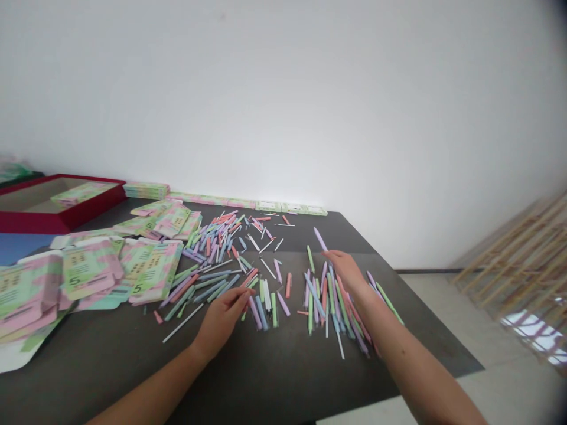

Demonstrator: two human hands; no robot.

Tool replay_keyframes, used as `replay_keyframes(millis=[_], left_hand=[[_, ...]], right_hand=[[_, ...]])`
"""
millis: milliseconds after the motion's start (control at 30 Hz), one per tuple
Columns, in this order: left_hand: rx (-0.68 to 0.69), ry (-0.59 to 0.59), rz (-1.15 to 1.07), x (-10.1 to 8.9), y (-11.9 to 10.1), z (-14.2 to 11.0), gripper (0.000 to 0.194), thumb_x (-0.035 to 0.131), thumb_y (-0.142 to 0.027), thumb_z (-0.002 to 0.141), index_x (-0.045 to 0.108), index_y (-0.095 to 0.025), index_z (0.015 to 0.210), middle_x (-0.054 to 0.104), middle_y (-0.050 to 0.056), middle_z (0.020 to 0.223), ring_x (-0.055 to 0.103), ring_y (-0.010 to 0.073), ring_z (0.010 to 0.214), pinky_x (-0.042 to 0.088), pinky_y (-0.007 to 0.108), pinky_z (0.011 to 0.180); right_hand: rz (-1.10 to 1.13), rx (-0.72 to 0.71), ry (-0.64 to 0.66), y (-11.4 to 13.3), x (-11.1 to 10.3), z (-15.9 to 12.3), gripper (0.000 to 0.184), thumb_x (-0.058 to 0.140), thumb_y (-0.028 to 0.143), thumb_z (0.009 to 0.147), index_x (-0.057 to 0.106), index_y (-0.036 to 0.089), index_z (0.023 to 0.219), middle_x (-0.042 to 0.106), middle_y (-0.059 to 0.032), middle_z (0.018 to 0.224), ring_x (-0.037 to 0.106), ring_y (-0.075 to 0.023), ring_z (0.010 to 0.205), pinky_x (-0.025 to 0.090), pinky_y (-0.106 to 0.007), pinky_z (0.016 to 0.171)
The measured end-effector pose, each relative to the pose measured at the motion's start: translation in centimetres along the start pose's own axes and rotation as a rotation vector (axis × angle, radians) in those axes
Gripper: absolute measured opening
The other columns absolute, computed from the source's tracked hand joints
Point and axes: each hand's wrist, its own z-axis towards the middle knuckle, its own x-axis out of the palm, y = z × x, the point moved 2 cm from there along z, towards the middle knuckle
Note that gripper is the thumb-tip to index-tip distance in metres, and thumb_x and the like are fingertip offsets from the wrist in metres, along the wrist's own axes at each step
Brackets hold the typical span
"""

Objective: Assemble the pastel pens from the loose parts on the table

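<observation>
My right hand [344, 268] is closed on a purple pen [319, 238], whose tip points up and away from me. Below that hand lies a loose pile of pens [331, 295] in purple, green, blue and coral. My left hand [225, 316] is closed in a pinch beside a small row of pen parts [262, 311]; whatever its fingertips hold is hidden. A white pen part [267, 295] lies within this row. Farther back spreads a big heap of mixed pen barrels, caps and thin white refills [217, 239].
Pink and green printed packets [155, 262] cover the table's left side. A red-rimmed box [62, 221] stands behind them. More packets [270, 206] line the wall. The dark table [283, 378] ends at the right, with wooden slats [527, 265] beyond, near the floor.
</observation>
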Motion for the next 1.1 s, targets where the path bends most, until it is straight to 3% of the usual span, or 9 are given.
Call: replay_keyframes(millis=[133,267,400,600,767,933,1100], left_hand=[[0.012,0.012,0.02,0.0,0.2,0.2,0.032,0.052,-0.042,0.077,0.068,-0.016,0.086,0.062,0.001,0.07,0.054,0.0158,0.065,0.041,0.025,0.063],[0.012,-0.004,0.054,-0.2,0.3,0.3,0.032,0.052,-0.042,0.077,0.068,-0.017,0.087,0.061,0.0,0.067,0.054,0.0159,0.065,0.04,0.025,0.062],[0.004,-0.015,0.045,-0.3,0.2,0.3,0.032,0.053,-0.043,0.076,0.068,-0.017,0.085,0.059,-0.001,0.064,0.053,0.0155,0.062,0.039,0.025,0.059],[0.02,-0.011,0.014,-0.6,0.6,0.6,0.03,0.051,-0.041,0.078,0.067,-0.016,0.085,0.059,0.0,0.066,0.052,0.015,0.062,0.039,0.024,0.059],[0.029,-0.041,0.024,-0.8,1.5,0.9,0.031,0.049,-0.041,0.079,0.067,-0.017,0.088,0.056,0.0,0.063,0.05,0.0156,0.063,0.038,0.024,0.06],[0.044,-0.06,0.003,-0.8,1.5,1.0,0.031,0.05,-0.042,0.079,0.066,-0.017,0.085,0.057,-0.001,0.063,0.051,0.0146,0.061,0.038,0.024,0.06],[0.04,-0.08,0.021,-1.2,1.2,1.1,0.03,0.051,-0.041,0.078,0.067,-0.017,0.085,0.059,-0.001,0.064,0.052,0.0147,0.062,0.039,0.024,0.062]], right_hand=[[-0.429,0.033,0.045,-1.3,2.3,2.7,0.023,0.052,0.027,0.079,0.069,0.012,0.075,0.068,-0.0131,0.085,0.06,-0.023,0.089,0.039,-0.029,0.074],[-0.723,0.037,0.086,-2.0,4.9,3.3,0.026,0.054,0.032,0.081,0.067,0.01,0.087,0.066,-0.0167,0.099,0.059,-0.0224,0.097,0.04,-0.032,0.083],[-0.874,0.007,0.098,-2.0,5.6,3.8,0.033,0.049,0.036,0.085,0.066,0.011,0.097,0.064,-0.0189,0.105,0.058,-0.0248,0.103,0.04,-0.029,0.081],[-0.936,-0.077,0.148,-0.3,6.3,4.0,0.034,0.041,0.034,0.089,0.067,0.015,0.098,0.066,-0.0145,0.103,0.059,-0.0233,0.1,0.041,-0.027,0.076],[-0.914,-0.139,0.257,1.6,9.6,3.3,0.03,0.044,0.035,0.088,0.067,0.018,0.096,0.066,-0.0113,0.103,0.058,-0.0222,0.101,0.041,-0.028,0.081],[-0.868,-0.067,0.351,2.3,13.2,3.2,0.028,0.051,0.035,0.087,0.059,0.013,0.103,0.061,-0.009,0.106,0.058,-0.0199,0.096,0.045,-0.04,0.084],[-0.713,-0.033,0.396,3.0,13.4,3.6,0.027,0.053,0.032,0.087,0.056,0.014,0.106,0.058,-0.0075,0.106,0.058,-0.0178,0.091,0.049,-0.037,0.078]])
